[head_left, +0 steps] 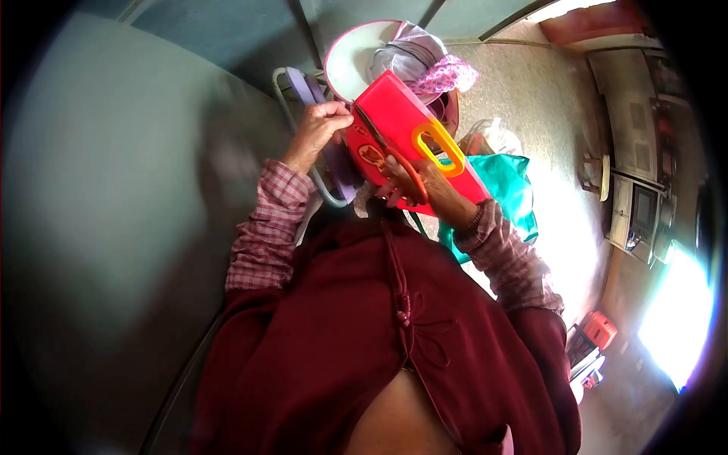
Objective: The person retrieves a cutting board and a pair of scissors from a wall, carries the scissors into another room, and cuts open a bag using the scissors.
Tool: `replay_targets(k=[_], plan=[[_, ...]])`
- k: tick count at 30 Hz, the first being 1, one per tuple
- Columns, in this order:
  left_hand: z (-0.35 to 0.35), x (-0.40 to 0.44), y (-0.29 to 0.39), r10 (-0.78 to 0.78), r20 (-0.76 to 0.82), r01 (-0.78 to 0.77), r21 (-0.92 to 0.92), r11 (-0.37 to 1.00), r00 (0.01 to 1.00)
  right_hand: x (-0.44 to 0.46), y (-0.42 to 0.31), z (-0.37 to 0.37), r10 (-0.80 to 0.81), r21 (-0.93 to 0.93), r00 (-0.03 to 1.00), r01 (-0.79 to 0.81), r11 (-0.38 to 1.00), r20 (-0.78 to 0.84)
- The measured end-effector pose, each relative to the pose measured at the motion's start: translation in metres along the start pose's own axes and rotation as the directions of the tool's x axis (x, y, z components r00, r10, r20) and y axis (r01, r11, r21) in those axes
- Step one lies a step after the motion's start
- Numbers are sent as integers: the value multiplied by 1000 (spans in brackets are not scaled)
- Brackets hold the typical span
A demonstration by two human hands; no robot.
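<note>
A red box (394, 110) with a yellow oval handle (425, 140) lies tilted in front of me. My right hand (413, 182) is wrapped round the orange handles of a pair of scissors (369, 123), whose dark blades point up and left across the box. At the box's left edge my left hand (326, 125) is closed in a pinch near the blade tips. Whatever lies between its fingertips is too small to make out. Printed yellow and dark figures show on the red surface between my hands.
Behind the box stands a round pink-rimmed basin (345, 61) with grey cloth and a pink patterned cloth (447, 74). A purple folding stool (337, 163) is at the left, a green bag (504, 189) at the right. A grey wall (136, 189) rises on the left.
</note>
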State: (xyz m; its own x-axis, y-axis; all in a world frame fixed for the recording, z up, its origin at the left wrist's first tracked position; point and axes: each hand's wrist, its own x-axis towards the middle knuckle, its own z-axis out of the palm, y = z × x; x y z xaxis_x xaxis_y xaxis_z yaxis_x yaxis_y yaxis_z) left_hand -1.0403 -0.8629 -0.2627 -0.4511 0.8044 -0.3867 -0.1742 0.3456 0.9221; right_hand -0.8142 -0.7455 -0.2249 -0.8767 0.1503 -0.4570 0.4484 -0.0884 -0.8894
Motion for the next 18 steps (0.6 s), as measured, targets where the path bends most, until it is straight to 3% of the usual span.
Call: replay_targets(k=[2,4,6,8,11,13,15,17,18], plan=[[-5,0,-2,-3,23,4,-60,998,1000,-1,-3,-2,-29,-48,999,30,998,13],[-2,0,-2,2,17,-2,-24,1000,1000,-5,-20,-6,172,91,984,-175,980,40],[0,-2,-2,14,-4,-15,-50,999,1000,8,-5,-8,-22,-55,998,25,998,59],[4,-2,-3,31,-34,-36,-138,990,999,8,-1,-8,-98,-130,994,105,986,56],[-4,-2,-4,-10,-26,6,-151,989,1000,-2,-18,-5,24,-127,1000,-23,992,12],[-2,-3,-8,6,-19,-9,-154,988,1000,-5,-43,-9,189,-109,982,-185,977,25],[3,-6,-11,12,-36,-17,-165,986,999,7,-22,-7,-10,-103,998,15,995,56],[7,-5,-9,17,-80,-32,-184,982,997,8,-15,-7,-69,-46,996,72,996,52],[7,-4,-6,10,-79,-24,-187,982,997,4,-18,-8,-28,5,999,27,1000,40]])
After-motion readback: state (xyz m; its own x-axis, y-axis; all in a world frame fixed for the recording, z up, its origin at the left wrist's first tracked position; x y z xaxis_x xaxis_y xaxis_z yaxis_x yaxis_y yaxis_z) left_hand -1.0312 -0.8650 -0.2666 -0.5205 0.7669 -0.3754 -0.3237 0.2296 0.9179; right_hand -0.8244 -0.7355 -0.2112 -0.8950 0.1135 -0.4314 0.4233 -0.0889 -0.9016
